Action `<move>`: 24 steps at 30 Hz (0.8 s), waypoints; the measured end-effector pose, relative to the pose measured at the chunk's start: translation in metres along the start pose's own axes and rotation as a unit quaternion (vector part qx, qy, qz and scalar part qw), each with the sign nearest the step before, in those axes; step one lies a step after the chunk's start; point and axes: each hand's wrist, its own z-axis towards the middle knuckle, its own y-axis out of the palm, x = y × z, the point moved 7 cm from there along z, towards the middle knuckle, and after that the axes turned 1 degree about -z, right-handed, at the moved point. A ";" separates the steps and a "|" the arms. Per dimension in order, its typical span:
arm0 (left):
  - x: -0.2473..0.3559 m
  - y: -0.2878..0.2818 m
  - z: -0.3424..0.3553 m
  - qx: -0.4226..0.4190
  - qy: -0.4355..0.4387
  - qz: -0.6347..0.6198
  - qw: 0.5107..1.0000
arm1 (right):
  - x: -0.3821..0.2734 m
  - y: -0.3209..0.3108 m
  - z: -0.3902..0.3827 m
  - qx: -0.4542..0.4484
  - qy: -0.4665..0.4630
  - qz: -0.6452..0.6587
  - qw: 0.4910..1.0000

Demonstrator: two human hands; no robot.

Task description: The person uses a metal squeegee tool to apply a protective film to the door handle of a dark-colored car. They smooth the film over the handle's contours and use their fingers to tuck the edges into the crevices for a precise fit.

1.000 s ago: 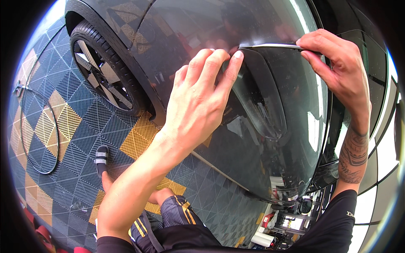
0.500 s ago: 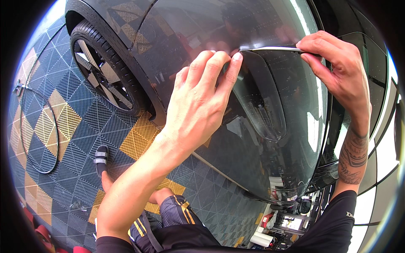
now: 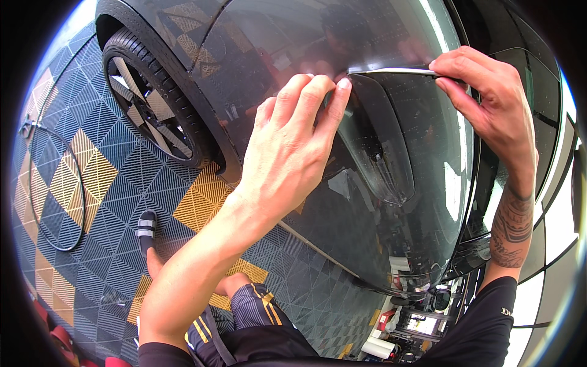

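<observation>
In front of me is a dark grey, glossy car door panel (image 3: 293, 37) with water drops on it. A thin strip (image 3: 391, 70) with a silvery edge lies across the upper end of a long, rounded dark recess or shape (image 3: 382, 140) in the panel. My right hand (image 3: 483, 85) pinches the strip's right end between thumb and fingers. At its left end my left hand (image 3: 287, 128) is closed, thumb and forefinger tips meeting there; the fingertips partly hide that end. Whether the strip is a door handle or a loose piece I cannot tell.
A car wheel (image 3: 153, 98) stands at the upper left. A black hose (image 3: 82, 202) curls over the patterned tile floor (image 3: 122, 281). My sandalled foot (image 3: 147, 226) is on the tiles. Dark window glass (image 3: 538, 92) lies beyond my right hand; assorted gear (image 3: 422, 324) stands at the lower right.
</observation>
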 end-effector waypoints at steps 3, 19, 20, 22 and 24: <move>0.000 0.000 0.000 -0.003 -0.002 0.001 1.000 | 0.001 0.001 0.000 -0.003 0.009 0.002 1.000; 0.002 0.000 0.001 -0.008 -0.008 0.001 1.000 | -0.001 0.003 -0.003 -0.003 0.024 -0.006 1.000; 0.002 0.001 0.001 -0.008 -0.008 0.000 1.000 | -0.001 0.003 -0.004 -0.005 0.026 -0.005 1.000; 0.001 0.001 0.001 -0.005 -0.004 0.003 1.000 | -0.002 0.003 -0.005 -0.007 0.030 -0.001 1.000; 0.001 0.001 0.001 0.000 -0.006 0.000 1.000 | -0.001 0.004 -0.006 -0.010 0.032 0.008 0.999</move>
